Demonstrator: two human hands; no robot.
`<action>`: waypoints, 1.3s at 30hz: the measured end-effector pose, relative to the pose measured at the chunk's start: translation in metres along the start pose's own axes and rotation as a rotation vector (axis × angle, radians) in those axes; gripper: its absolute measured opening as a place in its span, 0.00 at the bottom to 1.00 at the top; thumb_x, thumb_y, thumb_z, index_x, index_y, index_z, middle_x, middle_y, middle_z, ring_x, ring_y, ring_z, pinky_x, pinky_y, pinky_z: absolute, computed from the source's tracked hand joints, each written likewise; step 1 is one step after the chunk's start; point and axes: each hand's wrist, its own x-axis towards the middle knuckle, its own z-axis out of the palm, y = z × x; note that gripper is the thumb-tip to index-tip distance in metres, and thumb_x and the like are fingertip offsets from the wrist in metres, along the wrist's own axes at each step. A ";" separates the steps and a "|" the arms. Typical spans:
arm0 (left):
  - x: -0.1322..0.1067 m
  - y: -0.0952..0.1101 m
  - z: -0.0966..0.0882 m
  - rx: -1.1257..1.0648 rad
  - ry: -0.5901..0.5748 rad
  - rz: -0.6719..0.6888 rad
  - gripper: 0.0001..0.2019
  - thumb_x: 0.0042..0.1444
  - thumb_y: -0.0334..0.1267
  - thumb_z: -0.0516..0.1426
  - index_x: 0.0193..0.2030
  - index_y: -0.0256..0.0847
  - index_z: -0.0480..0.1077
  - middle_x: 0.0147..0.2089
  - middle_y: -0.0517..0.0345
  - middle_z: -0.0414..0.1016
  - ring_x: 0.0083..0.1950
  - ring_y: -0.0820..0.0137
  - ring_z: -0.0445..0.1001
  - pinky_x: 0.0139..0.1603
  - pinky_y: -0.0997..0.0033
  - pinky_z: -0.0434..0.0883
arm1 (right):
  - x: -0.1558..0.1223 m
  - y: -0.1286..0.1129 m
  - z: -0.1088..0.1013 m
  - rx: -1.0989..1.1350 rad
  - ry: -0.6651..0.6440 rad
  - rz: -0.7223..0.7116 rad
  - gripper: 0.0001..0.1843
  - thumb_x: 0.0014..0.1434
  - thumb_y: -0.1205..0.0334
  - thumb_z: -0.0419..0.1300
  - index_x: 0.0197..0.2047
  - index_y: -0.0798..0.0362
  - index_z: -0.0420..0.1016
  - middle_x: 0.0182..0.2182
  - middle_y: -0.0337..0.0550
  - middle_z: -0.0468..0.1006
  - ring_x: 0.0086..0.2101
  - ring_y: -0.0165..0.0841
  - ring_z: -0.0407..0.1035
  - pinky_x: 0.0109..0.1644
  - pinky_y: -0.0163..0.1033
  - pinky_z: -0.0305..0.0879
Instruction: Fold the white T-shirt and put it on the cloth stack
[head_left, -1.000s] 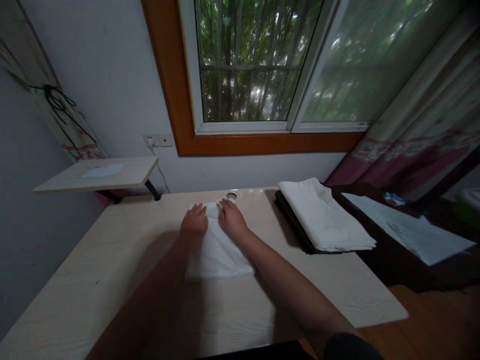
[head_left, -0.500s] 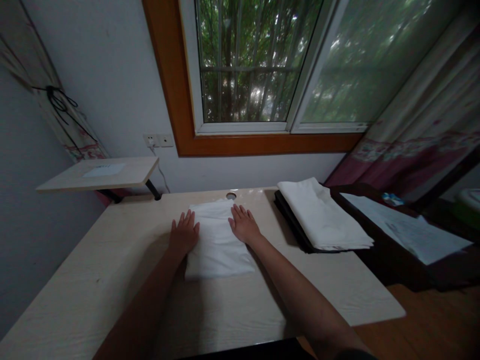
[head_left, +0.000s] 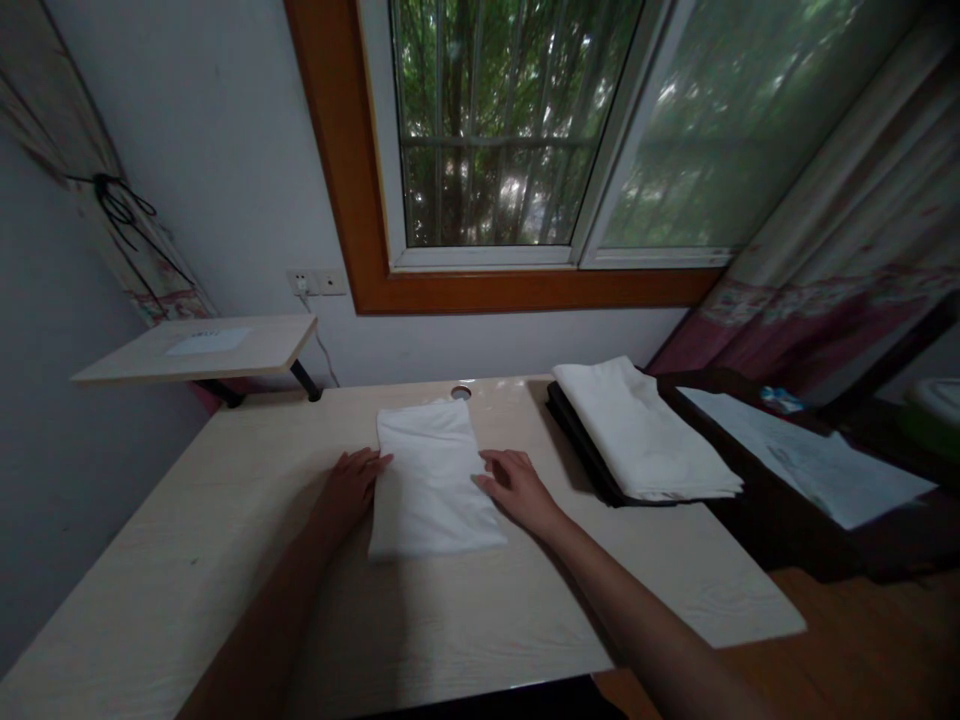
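Observation:
A folded piece of white cloth, slightly wrinkled, lies flat on the pale wooden desk. At its left edge is my left hand, fingers loosely bent and fingertips touching the border. My right hand is at the opposite edge, thumb and forefinger apart, their tips by the fabric. Neither hand has lifted the cloth. Further right, a larger folded white cloth rests on top of folded black fabric.
A small raised shelf with a paper on it stands at the back left. Near the desk's back edge is a round cable hole. Beyond the right side, a white sheet lies on a dark surface. A window is ahead.
Both hands have come off the top of the white cloth, moving outward and nearer to me along its side edges. The cloth stays in place.

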 end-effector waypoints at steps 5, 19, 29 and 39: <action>0.001 0.002 -0.003 -0.032 0.060 0.062 0.20 0.62 0.34 0.53 0.60 0.50 0.74 0.54 0.48 0.74 0.57 0.57 0.69 0.63 0.51 0.66 | -0.017 -0.019 0.001 0.077 -0.090 0.058 0.30 0.57 0.57 0.68 0.62 0.47 0.71 0.36 0.43 0.75 0.43 0.40 0.69 0.51 0.44 0.67; -0.006 0.062 -0.005 -0.062 -0.031 0.486 0.11 0.60 0.34 0.55 0.45 0.47 0.77 0.47 0.52 0.79 0.59 0.60 0.71 0.70 0.47 0.59 | 0.027 0.017 -0.029 -0.393 -0.013 0.116 0.22 0.59 0.67 0.63 0.56 0.48 0.75 0.44 0.49 0.81 0.49 0.47 0.65 0.53 0.45 0.59; -0.011 0.074 0.001 -0.184 0.156 0.558 0.11 0.62 0.32 0.54 0.47 0.43 0.74 0.39 0.54 0.80 0.40 0.68 0.77 0.46 0.64 0.75 | 0.057 -0.010 -0.012 -0.517 0.047 0.028 0.15 0.66 0.66 0.55 0.53 0.50 0.77 0.46 0.49 0.80 0.50 0.45 0.66 0.57 0.46 0.58; 0.018 0.012 0.013 -0.114 0.257 -0.266 0.19 0.61 0.47 0.55 0.54 0.39 0.71 0.47 0.48 0.76 0.48 0.59 0.73 0.57 0.55 0.69 | 0.016 -0.028 0.022 -0.467 -0.034 -0.179 0.27 0.69 0.57 0.54 0.68 0.55 0.63 0.67 0.54 0.64 0.65 0.45 0.57 0.71 0.53 0.50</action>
